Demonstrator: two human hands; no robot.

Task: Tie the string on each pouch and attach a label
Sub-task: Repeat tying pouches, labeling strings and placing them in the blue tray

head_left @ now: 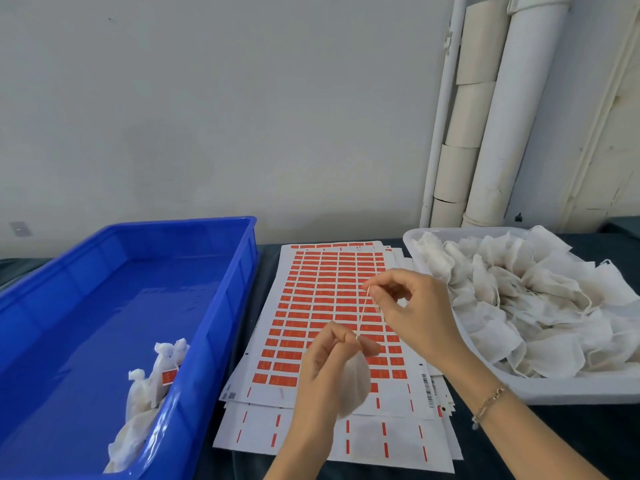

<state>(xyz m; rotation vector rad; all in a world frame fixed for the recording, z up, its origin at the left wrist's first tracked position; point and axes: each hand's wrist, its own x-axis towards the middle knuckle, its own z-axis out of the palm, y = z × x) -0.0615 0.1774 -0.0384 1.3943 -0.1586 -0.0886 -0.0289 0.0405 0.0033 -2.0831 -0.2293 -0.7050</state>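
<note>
early going — a few labelled pouches (pixel 156 372) lie in the blue bin (pixel 221 306), a heap fills the white tray (pixel 554 389), and over the label sheets (pixel 311 306) my left hand (pixel 325 362) grips one pouch (pixel 353 386) while my right hand (pixel 415 313) pinches its string (pixel 363 313) taut.

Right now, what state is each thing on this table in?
Left hand, gripping the pouch by its neck.
Right hand, pinching the string.
Pouch, hanging from the left hand, no label seen.
String, taut between the hands.
Label sheets, stacked flat, some bottom labels gone.
Blue crate, holding a few tied pouches.
White tray, heaped with loose pouches.
</note>
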